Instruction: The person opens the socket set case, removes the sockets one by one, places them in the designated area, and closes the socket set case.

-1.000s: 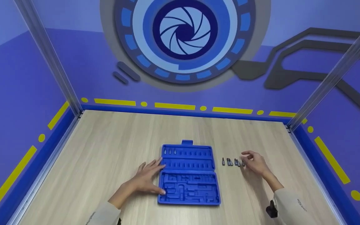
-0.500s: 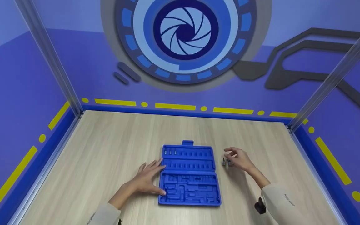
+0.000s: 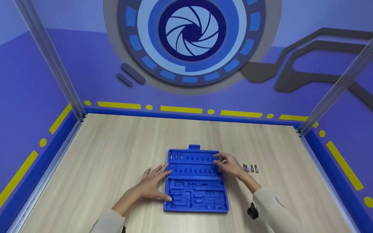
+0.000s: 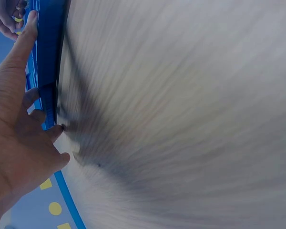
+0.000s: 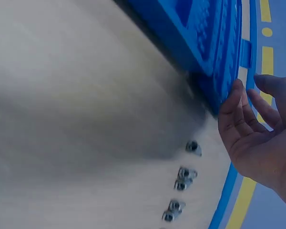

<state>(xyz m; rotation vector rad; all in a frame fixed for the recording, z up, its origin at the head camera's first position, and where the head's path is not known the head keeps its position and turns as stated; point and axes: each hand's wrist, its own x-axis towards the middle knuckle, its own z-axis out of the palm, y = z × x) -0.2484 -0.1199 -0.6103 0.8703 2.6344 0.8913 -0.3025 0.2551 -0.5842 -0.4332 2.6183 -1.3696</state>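
Observation:
A blue plastic bit case [image 3: 195,200] lies spread out on the table, two halves hinged flat. Three small metal screwdriver bits [image 3: 176,156] stand in its far row at the left. My left hand [image 3: 151,186] rests against the case's left side, fingers spread and thumb over the near-left corner. My right hand [image 3: 228,165] is over the right edge of the far half, fingers bent and fingertips close together at the slots. I cannot tell whether a bit is between them. Loose bits [image 5: 186,172] stand in a line right of the case.
The case's latch tab [image 3: 194,147] sticks out at the far side. Blue printed walls [image 3: 160,97] enclose the wood-grain table [image 3: 125,136] at the back and sides, with metal posts [image 3: 58,71] at the corners.
My right hand has moved left from the right-hand end of the loose bits, over the row, to the case's far half. The left hand and the case have stayed in place.

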